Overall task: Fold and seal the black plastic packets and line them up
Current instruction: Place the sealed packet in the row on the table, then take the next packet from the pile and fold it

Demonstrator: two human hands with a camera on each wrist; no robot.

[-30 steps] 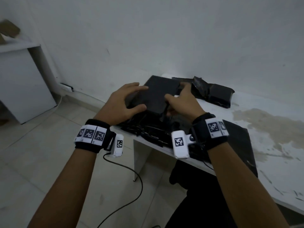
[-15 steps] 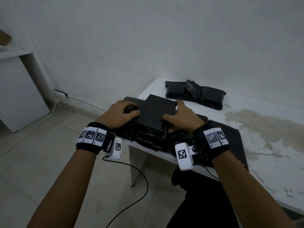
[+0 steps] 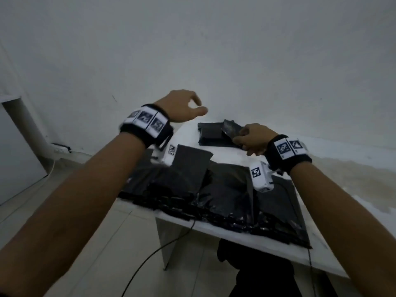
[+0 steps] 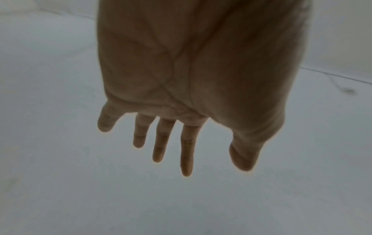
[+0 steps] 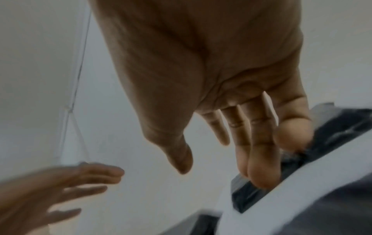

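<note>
Left hand (image 3: 181,107) is up in the air with fingers (image 4: 186,152) spread loose, holding nothing. Right hand (image 3: 254,139) reaches out over the folded black packets (image 3: 214,136) at the far side of the table (image 3: 353,189); its fingers look mostly straight and seem to touch them, but it's blurry, so I can't tell if it's gripping. Below both wrists sits the pile of unfolded black packets (image 3: 214,189), one folded packet (image 3: 190,161) resting on top.

A white table (image 3: 334,168), stained at right, bore loose black packets (image 3: 214,189) and, farther back, seemingly folded ones (image 3: 211,136).
</note>
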